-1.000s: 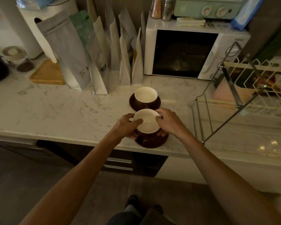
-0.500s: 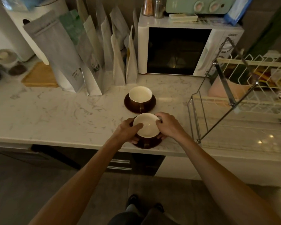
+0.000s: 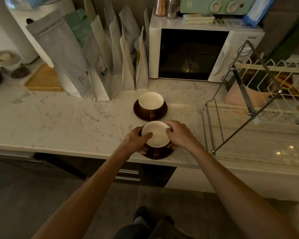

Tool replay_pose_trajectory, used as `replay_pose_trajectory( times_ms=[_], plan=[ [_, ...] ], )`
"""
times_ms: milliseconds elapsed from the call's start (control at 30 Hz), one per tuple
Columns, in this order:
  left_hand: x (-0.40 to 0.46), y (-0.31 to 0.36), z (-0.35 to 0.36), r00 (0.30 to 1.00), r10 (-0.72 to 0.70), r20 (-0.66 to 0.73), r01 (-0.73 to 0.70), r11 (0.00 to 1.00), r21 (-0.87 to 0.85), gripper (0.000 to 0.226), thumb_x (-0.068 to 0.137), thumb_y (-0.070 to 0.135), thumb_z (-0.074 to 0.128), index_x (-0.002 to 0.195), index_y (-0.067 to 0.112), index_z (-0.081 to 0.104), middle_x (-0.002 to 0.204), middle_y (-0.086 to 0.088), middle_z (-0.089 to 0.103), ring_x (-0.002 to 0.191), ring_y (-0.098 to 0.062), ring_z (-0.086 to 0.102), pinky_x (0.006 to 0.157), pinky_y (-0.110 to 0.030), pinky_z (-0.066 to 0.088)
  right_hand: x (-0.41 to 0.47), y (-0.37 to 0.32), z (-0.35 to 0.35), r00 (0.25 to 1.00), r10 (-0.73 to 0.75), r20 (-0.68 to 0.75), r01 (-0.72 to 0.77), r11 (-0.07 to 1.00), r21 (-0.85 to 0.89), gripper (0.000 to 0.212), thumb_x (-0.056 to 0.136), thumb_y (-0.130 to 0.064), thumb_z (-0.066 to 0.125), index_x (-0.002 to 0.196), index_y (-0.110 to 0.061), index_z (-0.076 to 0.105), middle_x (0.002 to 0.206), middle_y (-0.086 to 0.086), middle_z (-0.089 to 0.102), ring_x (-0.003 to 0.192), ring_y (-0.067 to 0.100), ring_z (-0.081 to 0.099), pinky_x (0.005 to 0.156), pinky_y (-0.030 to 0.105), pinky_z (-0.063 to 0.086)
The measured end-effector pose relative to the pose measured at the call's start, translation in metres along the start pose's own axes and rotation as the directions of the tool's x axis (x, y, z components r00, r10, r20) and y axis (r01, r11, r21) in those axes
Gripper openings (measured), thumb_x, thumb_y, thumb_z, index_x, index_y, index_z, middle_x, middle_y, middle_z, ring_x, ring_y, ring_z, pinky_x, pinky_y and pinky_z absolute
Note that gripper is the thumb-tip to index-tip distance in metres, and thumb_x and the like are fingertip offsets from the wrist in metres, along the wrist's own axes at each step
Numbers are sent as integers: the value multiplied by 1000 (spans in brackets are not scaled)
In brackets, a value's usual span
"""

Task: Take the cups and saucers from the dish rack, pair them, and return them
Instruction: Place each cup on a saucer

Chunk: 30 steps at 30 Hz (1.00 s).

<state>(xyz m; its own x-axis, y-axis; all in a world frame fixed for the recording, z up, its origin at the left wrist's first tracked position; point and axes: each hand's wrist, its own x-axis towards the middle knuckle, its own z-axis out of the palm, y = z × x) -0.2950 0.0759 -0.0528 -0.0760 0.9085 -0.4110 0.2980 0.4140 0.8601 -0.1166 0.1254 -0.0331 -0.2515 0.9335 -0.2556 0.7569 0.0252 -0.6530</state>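
Two brown cups with white insides sit on brown saucers on the marble counter. The near cup (image 3: 156, 135) rests on its saucer (image 3: 158, 153) at the counter's front edge. My left hand (image 3: 136, 140) grips its left side, thumb over the rim. My right hand (image 3: 179, 134) holds its right side, fingers under the cup. The far cup (image 3: 151, 102) stands on its own saucer (image 3: 160, 113) just behind, untouched, with its handle toward me. The wire dish rack (image 3: 212, 118) stands to the right.
A row of upright paper bags (image 3: 86, 66) lines the back left. A white microwave (image 3: 193, 52) sits behind the cups. A wooden tray (image 3: 43, 80) and a glass jar (image 3: 9, 64) are at far left. The rack's upper shelf holds a pink container (image 3: 240, 95).
The near cup and saucer with both hands on them sit a little closer to the far pair than a second ago. My grip looks the same.
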Motion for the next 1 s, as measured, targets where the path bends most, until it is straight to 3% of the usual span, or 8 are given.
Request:
replay_pose_trajectory(
  times_ms=[433, 567, 700, 833, 1000],
  plan=[
    [-2, -2, -1, 1000, 6, 11, -5, 998, -58, 50, 89, 35, 61, 135, 24, 44, 92, 8, 61, 70, -12, 73, 53, -25, 57, 0, 2, -1, 999, -29, -21, 28, 999, -32, 35, 99, -24, 46, 133, -21, 51, 110, 7, 70, 62, 17, 72, 60, 40, 63],
    [-7, -6, -6, 1000, 22, -9, -22, 999, -38, 49, 91, 38, 58, 136, 26, 43, 108, -1, 62, 74, -13, 72, 54, -26, 58, -6, 1, -5, 998, -28, -60, 24, 997, -68, 36, 100, -37, 46, 129, -19, 54, 108, 3, 71, 60, 14, 71, 65, 41, 62],
    [-9, -12, -14, 988, 44, -146, -35, 998, 60, 52, 91, 46, 54, 137, 25, 44, 121, -9, 63, 96, -18, 63, 58, -27, 53, -9, 9, -9, 984, -5, -176, -16, 993, -117, 42, 97, -49, 45, 125, -21, 59, 116, 1, 70, 91, 19, 69, 77, 34, 53],
    [-9, -13, -15, 984, 16, -175, -18, 1000, -7, 55, 90, 49, 55, 137, 22, 46, 133, -12, 54, 112, -23, 53, 84, -39, 52, -7, 16, -6, 995, 65, -72, -60, 996, 69, 53, 95, -55, 45, 133, -19, 54, 133, 4, 60, 119, 21, 57, 92, 34, 46],
    [-8, -6, -10, 987, -113, -114, 85, 971, -223, 49, 90, 40, 59, 133, 21, 50, 135, -12, 51, 121, -29, 49, 77, -36, 54, -9, 19, -4, 993, 104, 60, -118, 943, 312, 54, 92, -58, 47, 136, -27, 51, 140, 1, 53, 125, 21, 49, 99, 41, 47]
  ],
)
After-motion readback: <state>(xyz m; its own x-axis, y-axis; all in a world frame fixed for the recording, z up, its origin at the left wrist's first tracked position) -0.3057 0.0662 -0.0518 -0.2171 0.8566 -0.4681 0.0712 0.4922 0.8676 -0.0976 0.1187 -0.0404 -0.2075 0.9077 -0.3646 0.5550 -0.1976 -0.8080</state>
